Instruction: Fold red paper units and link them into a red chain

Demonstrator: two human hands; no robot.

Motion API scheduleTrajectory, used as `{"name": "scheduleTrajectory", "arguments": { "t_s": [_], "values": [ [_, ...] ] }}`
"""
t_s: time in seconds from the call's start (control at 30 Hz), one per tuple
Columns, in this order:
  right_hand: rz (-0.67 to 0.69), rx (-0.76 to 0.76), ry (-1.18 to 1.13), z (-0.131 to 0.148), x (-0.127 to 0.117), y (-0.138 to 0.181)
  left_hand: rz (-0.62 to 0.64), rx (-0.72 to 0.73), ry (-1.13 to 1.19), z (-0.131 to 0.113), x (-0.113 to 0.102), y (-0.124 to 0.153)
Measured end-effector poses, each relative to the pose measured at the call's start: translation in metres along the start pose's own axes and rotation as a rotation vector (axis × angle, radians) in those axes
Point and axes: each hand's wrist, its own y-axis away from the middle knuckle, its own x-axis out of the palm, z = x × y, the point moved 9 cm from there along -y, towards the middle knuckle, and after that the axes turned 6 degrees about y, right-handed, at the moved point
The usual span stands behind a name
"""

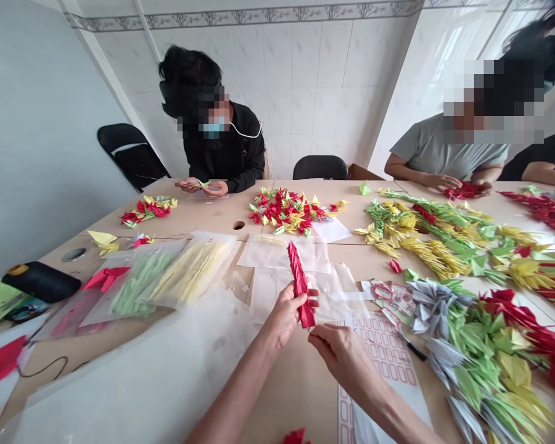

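My left hand is closed round a long stack of red folded paper pieces, held upright over the wooden table. My right hand sits just below and to the right, its fingers pinched at the stack's lower end. A sheet of red-bordered stickers lies under my right hand. Clear plastic bags lie behind the stack.
Bags of green and yellow folded pieces lie at left. Heaps of folded pieces fill the right side, with another pile at centre. A person in black sits opposite; another in grey sits at right. A black case rests far left.
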Motion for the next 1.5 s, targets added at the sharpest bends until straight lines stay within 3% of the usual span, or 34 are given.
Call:
{"name": "scheduleTrajectory", "arguments": {
  "t_s": [0.13,0.37,0.5,0.6,0.9,1.1,1.5],
  "values": [
    [-0.016,-0.050,0.135,0.012,-0.016,0.006,-0.007,-0.065,0.031,0.004,-0.003,-0.001],
    [0.005,-0.080,0.218,0.017,-0.013,0.010,-0.005,-0.087,0.018,0.007,-0.005,-0.001],
    [-0.051,-0.161,0.261,0.031,-0.029,0.003,0.053,-0.094,-0.042,0.013,0.009,0.006],
    [-0.044,-0.186,0.337,0.036,-0.043,-0.006,0.165,-0.118,-0.059,0.017,0.026,0.016],
    [-0.211,-0.099,0.100,0.009,-0.094,-0.021,0.302,-0.191,-0.252,0.027,0.043,0.028],
    [-0.307,-0.042,0.101,-0.004,-0.120,-0.027,0.344,-0.200,-0.388,0.031,0.046,0.030],
    [-0.352,0.000,0.090,-0.019,-0.132,-0.031,0.312,-0.182,-0.520,0.035,0.042,0.025]
  ]
}}
